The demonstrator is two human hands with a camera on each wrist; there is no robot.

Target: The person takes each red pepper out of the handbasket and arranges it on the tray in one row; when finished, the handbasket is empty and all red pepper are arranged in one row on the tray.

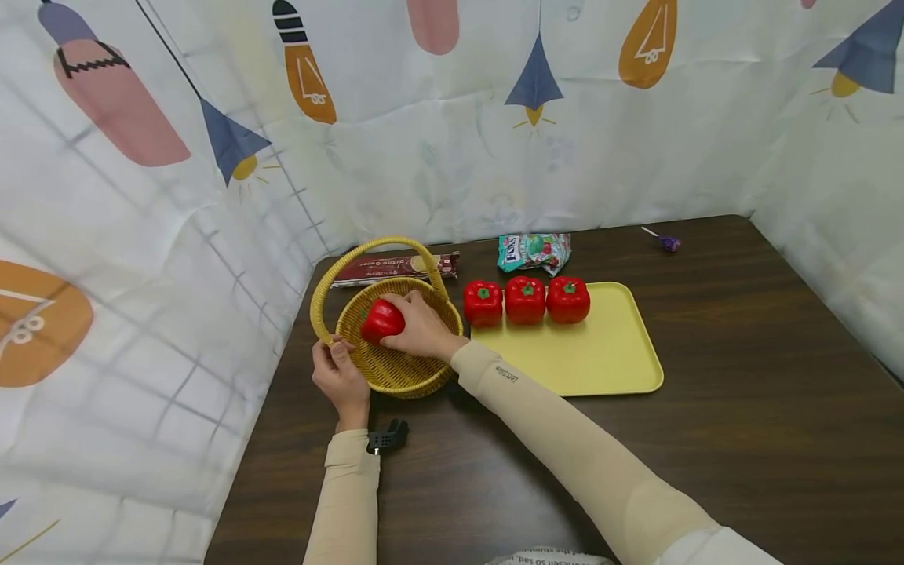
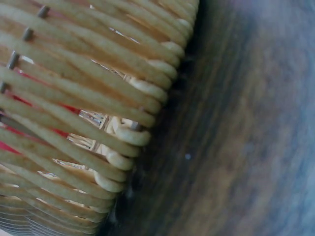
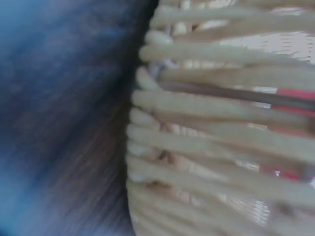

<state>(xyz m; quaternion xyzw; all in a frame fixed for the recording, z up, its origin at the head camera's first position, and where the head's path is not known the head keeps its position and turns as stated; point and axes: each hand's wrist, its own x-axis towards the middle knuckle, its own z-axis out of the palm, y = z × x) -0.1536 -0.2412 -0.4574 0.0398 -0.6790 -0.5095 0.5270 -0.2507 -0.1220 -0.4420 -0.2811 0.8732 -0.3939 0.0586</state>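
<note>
In the head view a yellow wicker basket [image 1: 399, 377] with a tall hoop handle stands at the left of the table. My right hand [image 1: 425, 326] reaches over its rim and holds a red bell pepper [image 1: 382, 321] inside it. At the basket's left side, my left hand [image 1: 342, 383] grips the rim near the foot of the handle. Both wrist views look closely at the woven basket wall [image 2: 83, 93], with red glimpsed through the gaps. Three more red bell peppers [image 1: 526, 301] sit in a row along the back of a yellow tray [image 1: 607, 357].
Behind the basket lies a dark red snack packet [image 1: 381, 269]. A teal candy bag [image 1: 534, 253] is behind the peppers, and a purple lollipop [image 1: 669, 244] lies at the back right. A patterned curtain [image 1: 452, 157] borders the dark wooden table [image 1: 741, 392].
</note>
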